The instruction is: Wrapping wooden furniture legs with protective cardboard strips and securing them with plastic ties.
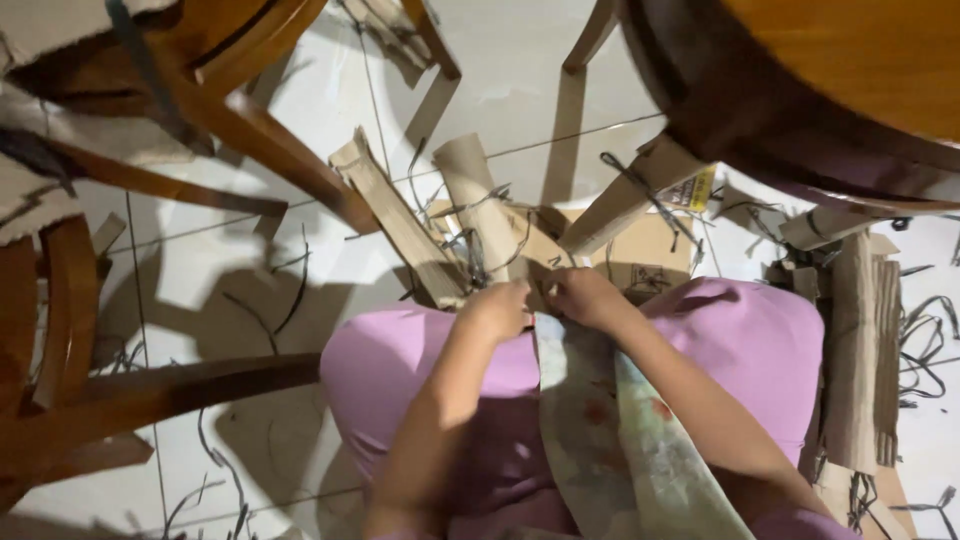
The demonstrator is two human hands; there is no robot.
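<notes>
Left hand (493, 310) and right hand (583, 296) were close together, both pinching rolled cardboard strips (480, 215) just past the knees; loose black strings (478, 252) tangled there could snag and tear it

The fingertips of the left hand (495, 310) and right hand (585, 297) were hidden among cardboard strips (480, 215), so what they pinched could not be told. The round wooden table (850, 60) and chair (230, 90) were cut off by the frame's edges.
</notes>
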